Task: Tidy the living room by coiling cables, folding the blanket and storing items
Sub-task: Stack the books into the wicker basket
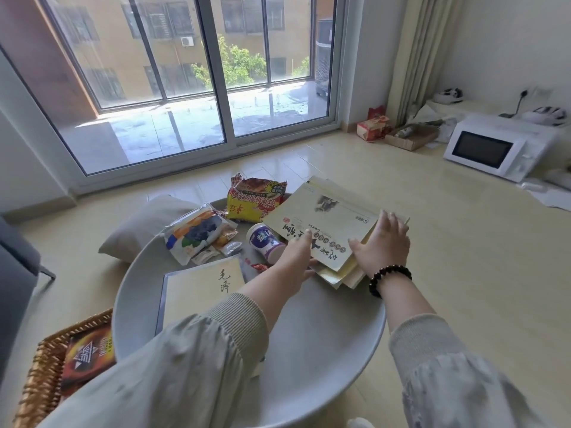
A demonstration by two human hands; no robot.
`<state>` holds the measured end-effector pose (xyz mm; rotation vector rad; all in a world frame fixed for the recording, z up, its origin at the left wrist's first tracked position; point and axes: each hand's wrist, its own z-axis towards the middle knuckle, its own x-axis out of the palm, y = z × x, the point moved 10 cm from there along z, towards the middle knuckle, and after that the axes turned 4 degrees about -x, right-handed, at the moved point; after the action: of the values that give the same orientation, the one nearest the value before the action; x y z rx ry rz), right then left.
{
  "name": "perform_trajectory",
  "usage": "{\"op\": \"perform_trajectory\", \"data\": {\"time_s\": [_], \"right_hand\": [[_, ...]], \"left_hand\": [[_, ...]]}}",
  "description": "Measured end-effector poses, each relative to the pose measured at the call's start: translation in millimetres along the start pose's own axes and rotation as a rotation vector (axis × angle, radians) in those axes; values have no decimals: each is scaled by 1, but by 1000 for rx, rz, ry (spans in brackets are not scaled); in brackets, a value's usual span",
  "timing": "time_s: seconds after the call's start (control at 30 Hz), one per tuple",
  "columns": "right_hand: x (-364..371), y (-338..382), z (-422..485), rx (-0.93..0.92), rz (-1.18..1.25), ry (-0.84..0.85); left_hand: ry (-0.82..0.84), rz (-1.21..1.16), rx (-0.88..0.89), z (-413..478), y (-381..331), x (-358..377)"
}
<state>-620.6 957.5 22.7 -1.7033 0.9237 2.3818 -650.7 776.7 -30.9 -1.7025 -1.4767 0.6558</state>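
- Fingers (391, 223) of the right hand (383, 245) lie straight and close together on the stack of booklets (327, 219), at the table's (324, 329) far right edge.
- The left hand (296, 261) pinches the stack's near corner, thumb on top.

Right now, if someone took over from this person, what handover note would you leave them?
Left hand grips the near-left edge of the booklet stack, thumb on top. Right hand lies flat on the stack, fingers straight.
The stack sits at the round table's right side. Also there: noodle packet, snack bags, yogurt cup, calligraphy book.
The wicker basket beside it holds one box.
Done: apparently one box stored. Left: square the stack, store the table's items. No cables or blanket in view.
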Motion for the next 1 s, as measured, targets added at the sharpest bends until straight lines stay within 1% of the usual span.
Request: {"op": "perform_trajectory", "data": {"time_s": [0.07, 0.13, 0.23, 0.33, 0.57, 0.63, 0.7, 0.77, 0.8, 0.83, 0.9, 1.0], "right_hand": [[-3, 4, 3, -4, -78, -7], [-7, 4, 6, 39, -79, -14], [-8, -1, 6, 133, 14, -18], [-11, -6, 5, 188, 107, -44], [-16, -1, -4, 206, 277, 15], [-23, 5, -8, 190, 326, -16], [-39, 12, -12, 154, 367, -124], [-61, 22, -16, 85, 359, -286], [-72, 27, -19, 36, 349, -366], [-84, 36, -22, -27, 353, -447], [-106, 57, -33, -200, 377, -596], [-127, 91, -54, -461, 350, -730]], "left_hand": [[8, -32, -21, 0, 2, -2], [39, -34, -64, 2, 8, -4], [86, 1, -77, 2, 14, -3], [102, 41, -73, -4, 16, 0], [155, 91, -87, -9, 18, 0], [194, 97, -85, -14, 19, 2], [251, 117, -75, -20, 20, 7], [296, 182, -45, -27, 16, 13], [288, 230, -18, -28, 14, 13], [252, 294, 34, -30, 8, 11], [97, 449, 204, -33, -17, -2], [-138, 626, 442, -45, -59, -28]]}}
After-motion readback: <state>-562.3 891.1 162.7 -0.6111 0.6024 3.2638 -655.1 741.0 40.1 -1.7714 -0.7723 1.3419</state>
